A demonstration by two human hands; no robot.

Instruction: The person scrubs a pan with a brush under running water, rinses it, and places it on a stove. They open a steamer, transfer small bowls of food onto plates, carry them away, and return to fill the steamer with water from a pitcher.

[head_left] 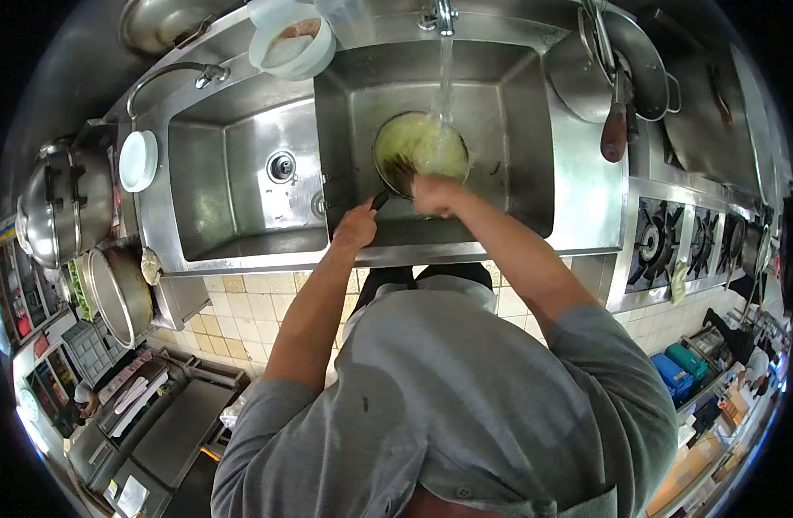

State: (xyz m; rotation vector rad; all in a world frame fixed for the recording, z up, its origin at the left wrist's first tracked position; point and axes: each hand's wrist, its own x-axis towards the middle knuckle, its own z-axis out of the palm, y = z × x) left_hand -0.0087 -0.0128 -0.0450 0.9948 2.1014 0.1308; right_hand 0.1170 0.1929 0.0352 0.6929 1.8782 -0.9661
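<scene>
A round pan (424, 145) with yellowish-green liquid sits in the right basin of the steel sink (526, 155). Water (445, 73) pours into it from the tap (439, 17) above. My left hand (356, 226), at the front edge near the divider, is closed around the pan's dark handle (380, 200). Over the pan's lower edge, my right hand (438, 195) is closed on a bundled bristle brush (400, 174), whose bristles reach into the liquid. The fingers of my right hand are slightly blurred.
The left basin (241, 190) has a drain. A plastic tub (314, 53) stands behind the divider, and white lids (138, 161) lie at the left rim. Large pots (578, 73) and a wooden-handled tool (615, 129) are at the right, beside gas burners (651, 242).
</scene>
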